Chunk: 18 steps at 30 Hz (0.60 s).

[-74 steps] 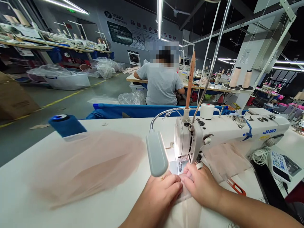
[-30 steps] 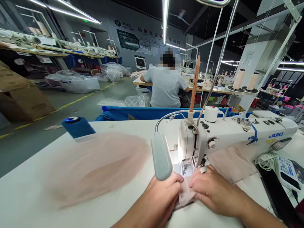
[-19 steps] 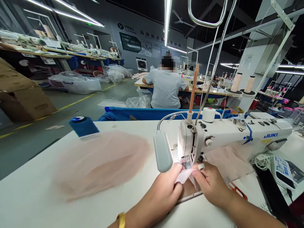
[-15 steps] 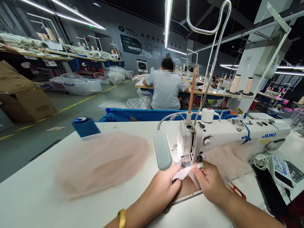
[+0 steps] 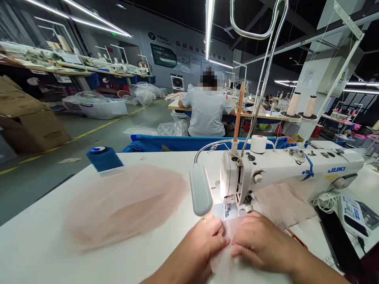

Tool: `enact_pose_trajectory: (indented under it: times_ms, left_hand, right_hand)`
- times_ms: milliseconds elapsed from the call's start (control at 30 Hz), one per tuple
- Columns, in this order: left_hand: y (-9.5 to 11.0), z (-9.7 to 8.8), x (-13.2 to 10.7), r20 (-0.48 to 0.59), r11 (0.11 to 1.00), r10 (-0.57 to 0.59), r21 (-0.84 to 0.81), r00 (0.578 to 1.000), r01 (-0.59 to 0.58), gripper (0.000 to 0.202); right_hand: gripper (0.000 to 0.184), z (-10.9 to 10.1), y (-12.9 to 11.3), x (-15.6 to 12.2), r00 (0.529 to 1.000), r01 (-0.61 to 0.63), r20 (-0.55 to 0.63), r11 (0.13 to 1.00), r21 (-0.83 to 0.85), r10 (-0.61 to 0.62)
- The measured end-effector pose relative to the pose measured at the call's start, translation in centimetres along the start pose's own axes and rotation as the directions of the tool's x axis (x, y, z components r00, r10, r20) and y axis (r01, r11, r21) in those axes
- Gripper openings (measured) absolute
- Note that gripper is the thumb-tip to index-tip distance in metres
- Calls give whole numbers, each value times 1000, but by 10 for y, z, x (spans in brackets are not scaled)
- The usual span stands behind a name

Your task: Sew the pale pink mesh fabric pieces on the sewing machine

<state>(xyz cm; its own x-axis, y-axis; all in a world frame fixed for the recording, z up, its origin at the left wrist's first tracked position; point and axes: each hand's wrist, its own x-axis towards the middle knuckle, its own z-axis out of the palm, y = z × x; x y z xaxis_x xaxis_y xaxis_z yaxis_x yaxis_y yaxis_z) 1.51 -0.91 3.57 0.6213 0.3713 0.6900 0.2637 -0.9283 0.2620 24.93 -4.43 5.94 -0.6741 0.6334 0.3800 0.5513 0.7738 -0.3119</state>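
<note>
My left hand (image 5: 204,242) and my right hand (image 5: 257,242) lie side by side on the white table (image 5: 44,256), just in front of the needle of a white JUKI sewing machine (image 5: 284,167). Between them they pinch a strip of sheer pale pink fabric (image 5: 226,246), fingers curled down onto it. The strip runs from the presser foot towards me. A grey lamp head (image 5: 200,191) on a bendy neck hangs just above my left hand.
A heap of the same pink mesh (image 5: 118,205) lies on the table's left, a blue thread cone (image 5: 103,157) behind it. More pink fabric (image 5: 284,201) sits under the machine arm. A control box (image 5: 352,211) and cables are at right. A seated person (image 5: 207,106) works ahead.
The fabric end was lifted to the needle half a second ago; now both hands have dropped lower and press it flat on the table, closer together.
</note>
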Motion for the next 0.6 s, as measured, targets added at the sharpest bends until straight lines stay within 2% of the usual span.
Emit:
enact_pose_trajectory:
  times_ms: [133,300,467,600]
  left_hand:
    - [0,7,-18,10,998,22,65,1000,-23,32]
    - [-5,6,-17,14,999,2,51,1000,-3,28]
    - [-19,6,-17,28,998,-27,60,999,25,29]
    - [-26,5,-17,31,994,-57,94,998,54,33]
  right_hand:
    - [54,-9,-6,-2,992,-47,117,995,-84,57]
    - [55,-9,-5,2,978,-94,176,988,-127,115]
    - [50,-3,0,2,976,-112,165,979,-168,140]
    - [44,-1,2,-1,986,-119,102,987,-106,130]
